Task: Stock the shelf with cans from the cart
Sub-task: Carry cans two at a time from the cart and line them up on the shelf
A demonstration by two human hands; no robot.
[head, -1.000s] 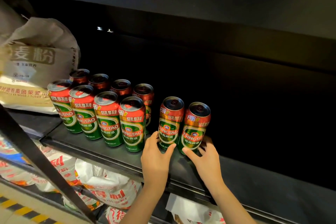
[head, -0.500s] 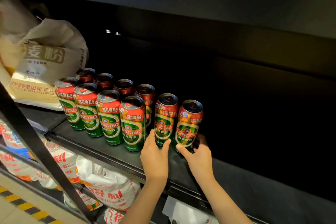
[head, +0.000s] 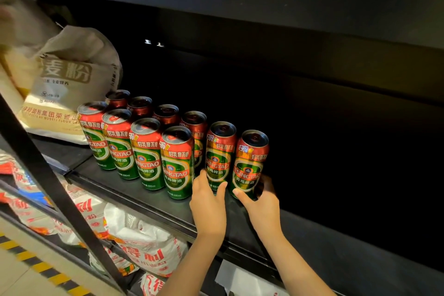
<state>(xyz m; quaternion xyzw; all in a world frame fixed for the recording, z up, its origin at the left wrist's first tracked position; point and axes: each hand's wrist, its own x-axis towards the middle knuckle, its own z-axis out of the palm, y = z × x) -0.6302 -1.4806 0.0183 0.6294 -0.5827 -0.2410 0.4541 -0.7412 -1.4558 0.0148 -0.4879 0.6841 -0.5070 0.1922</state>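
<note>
The left hand [head: 208, 206] curled round the foot of one can [head: 219, 155], the right hand [head: 260, 202] round its neighbour [head: 249, 163], both standing upright on the shelf [head: 312, 247] beside the stocked rows [head: 144, 146]. Rigid, smooth, likely full and weighty, those cans looked best gripped low around the body. Red tops, green labels, tall and slim.

The 4 back-row cans [head: 166, 113] show only tops (labels hidden); flour sack [head: 14, 31] blurred.
</note>
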